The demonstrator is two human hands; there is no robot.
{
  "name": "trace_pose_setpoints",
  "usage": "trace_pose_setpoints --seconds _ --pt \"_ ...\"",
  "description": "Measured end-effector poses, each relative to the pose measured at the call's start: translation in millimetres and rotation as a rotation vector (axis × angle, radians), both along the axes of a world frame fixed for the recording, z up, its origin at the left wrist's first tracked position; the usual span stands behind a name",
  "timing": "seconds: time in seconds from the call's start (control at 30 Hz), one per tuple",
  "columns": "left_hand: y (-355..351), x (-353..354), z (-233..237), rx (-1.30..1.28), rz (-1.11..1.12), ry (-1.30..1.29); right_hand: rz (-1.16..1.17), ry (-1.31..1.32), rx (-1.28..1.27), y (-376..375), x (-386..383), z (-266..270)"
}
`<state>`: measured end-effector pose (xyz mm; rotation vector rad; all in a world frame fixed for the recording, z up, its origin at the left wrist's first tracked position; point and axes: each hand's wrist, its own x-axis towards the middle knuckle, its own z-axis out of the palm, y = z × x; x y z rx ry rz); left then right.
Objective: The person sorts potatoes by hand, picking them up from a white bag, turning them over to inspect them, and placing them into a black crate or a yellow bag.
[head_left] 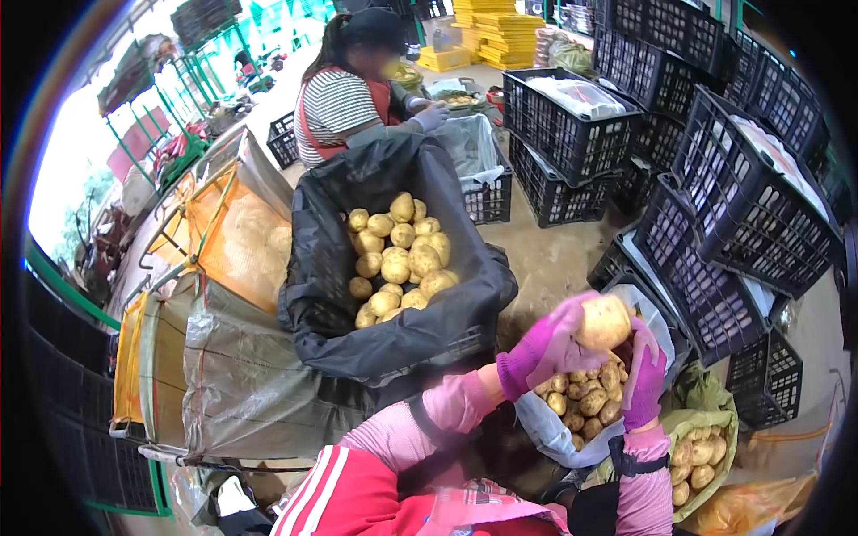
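Note:
A large pale potato (604, 322) is held up in front of me between both gloved hands. My left hand (547, 347), in a purple glove, has its fingers closed on the potato's left side. From the right, my right hand (643, 368) in a matching glove presses its fingers against the same potato. Directly beneath my hands stands a container lined with pale blue plastic (547, 427), filled with smaller potatoes (585, 404). Ahead to the left, a crate with a black cloth lining (402, 348) contains several large potatoes (395, 264).
A green sack (728, 415) of potatoes stands at my right. Black plastic crates (706, 268) are stacked along the right side. Grey and orange sacking on a metal frame (246, 357) lies left. A co-worker (344, 98) in a striped top sits beyond the lined crate.

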<state>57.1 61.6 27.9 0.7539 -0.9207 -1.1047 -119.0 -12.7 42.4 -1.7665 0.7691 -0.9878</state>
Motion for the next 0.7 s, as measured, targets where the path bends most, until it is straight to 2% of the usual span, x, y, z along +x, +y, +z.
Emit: trace_pose_setpoints --seconds 0.07,0.1,0.17,0.2,0.27,0.3,0.4,0.5,0.57,0.67,0.7 --pt "-4 12 5 -0.139 0.373 -0.245 0.036 -0.165 0.299 3 6 -8" --pt "2 26 7 -0.014 0.37 0.041 0.033 -0.166 0.303 4 8 -9" --pt "10 55 16 -0.049 0.405 0.449 0.044 -0.129 0.297 0 7 -13" --pt "9 66 19 -0.207 0.448 0.567 0.047 -0.109 0.296 -2 5 -16" --pt "14 98 7 -0.282 0.508 0.744 0.045 -0.12 0.319 -5 5 -21" --pt "21 113 -11 -0.244 0.585 0.611 0.045 -0.118 0.327 -7 6 -23" --pt "34 121 14 -0.252 0.643 0.979 0.052 -0.081 0.352 -12 6 -37" --pt "33 99 39 -0.114 0.634 0.83 0.088 0.014 0.345 -25 6 -62" --pt "28 83 33 -0.075 0.545 0.654 0.128 0.086 0.309 -35 8 -86" --pt "22 65 19 0.021 0.353 0.455 0.122 0.524 -0.023 -68 4 -150" --pt "20 59 19 0.097 0.294 0.5 0.102 0.641 -0.006 -72 1 -163"
